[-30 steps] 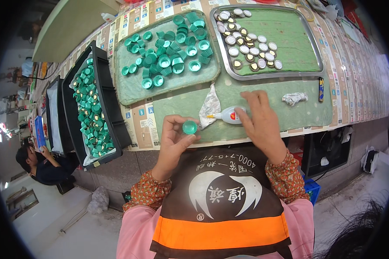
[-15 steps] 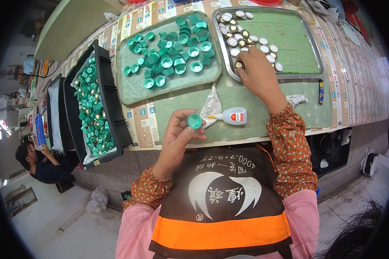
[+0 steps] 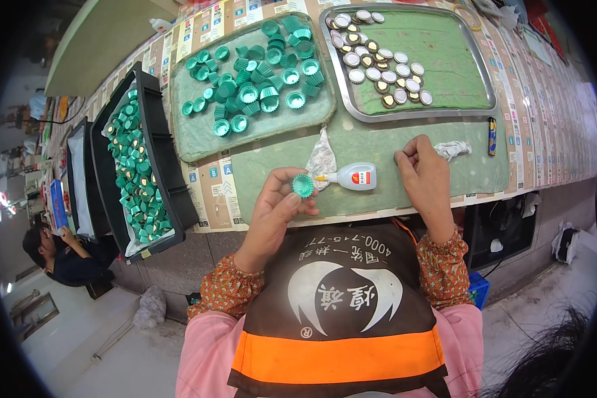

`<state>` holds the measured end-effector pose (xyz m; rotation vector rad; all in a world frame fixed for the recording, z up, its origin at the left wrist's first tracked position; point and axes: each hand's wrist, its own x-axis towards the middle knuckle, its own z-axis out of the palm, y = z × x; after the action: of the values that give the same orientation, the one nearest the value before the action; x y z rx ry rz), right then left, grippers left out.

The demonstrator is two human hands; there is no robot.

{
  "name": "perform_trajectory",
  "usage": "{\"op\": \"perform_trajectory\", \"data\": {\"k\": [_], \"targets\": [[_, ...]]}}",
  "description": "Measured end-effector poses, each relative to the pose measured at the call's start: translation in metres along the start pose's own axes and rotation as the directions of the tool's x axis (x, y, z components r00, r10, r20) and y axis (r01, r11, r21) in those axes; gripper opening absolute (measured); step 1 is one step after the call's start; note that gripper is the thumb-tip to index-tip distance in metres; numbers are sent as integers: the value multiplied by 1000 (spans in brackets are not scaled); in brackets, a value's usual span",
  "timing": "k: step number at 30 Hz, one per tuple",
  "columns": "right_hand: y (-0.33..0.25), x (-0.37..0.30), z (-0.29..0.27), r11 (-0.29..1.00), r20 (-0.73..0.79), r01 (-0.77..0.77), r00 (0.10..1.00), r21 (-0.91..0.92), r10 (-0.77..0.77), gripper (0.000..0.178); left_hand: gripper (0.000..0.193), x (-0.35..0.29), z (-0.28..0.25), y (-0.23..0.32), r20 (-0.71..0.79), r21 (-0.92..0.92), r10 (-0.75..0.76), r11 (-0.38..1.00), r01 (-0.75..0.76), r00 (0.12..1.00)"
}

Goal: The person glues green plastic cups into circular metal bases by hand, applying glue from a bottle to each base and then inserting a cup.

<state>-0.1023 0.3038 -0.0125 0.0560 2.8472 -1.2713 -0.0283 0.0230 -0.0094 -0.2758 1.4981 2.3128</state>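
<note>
My left hand [image 3: 278, 207] is closed around a small green fluted cup [image 3: 302, 186], its open end facing up toward me. My right hand [image 3: 426, 174] is pinched shut over the green mat, right of the glue bottle. At its fingertips shows the dark edge of a small round disc [image 3: 397, 158], mostly covered by the fingers. A squeeze bottle of glue [image 3: 357, 177] with a yellow tip lies between my hands. Its tip is right beside the green cup. Several similar discs [image 3: 381, 86], white-faced or dark-rimmed with pale centres, lie in the metal tray [image 3: 426, 117].
A cloth-lined tray [image 3: 199, 149] holds many loose green cups [image 3: 248, 94]. Left of it, a black crate [image 3: 172, 179] is filled with green cups with pale inserts. Crumpled white cloths [image 3: 452, 150] and a battery-like cylinder [image 3: 491, 136] lie on the mat. A person [image 3: 60, 255] sits far left.
My right hand has drawn back from the metal tray toward me, bringing a disc with it. My left hand still holds the green cup, almost in the same place.
</note>
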Motion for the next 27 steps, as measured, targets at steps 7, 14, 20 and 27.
{"op": "perform_trajectory", "data": {"k": [7,14,20,27], "targets": [[13,-15,-8,974,3,-41,999,-224,42,19,40,1,5,0,12,-37,-23,999,24,1000],[8,-19,-31,954,104,266,962,-140,-253,20,44,-1,3,-1,47,-102,-66,992,71,997],[10,-17,-33,922,251,361,914,-138,-320,35,58,-2,5,2,25,-122,-93,988,95,995],[10,-19,-27,909,226,390,908,-147,-353,32,62,-3,6,3,33,-163,-136,977,139,990]]}}
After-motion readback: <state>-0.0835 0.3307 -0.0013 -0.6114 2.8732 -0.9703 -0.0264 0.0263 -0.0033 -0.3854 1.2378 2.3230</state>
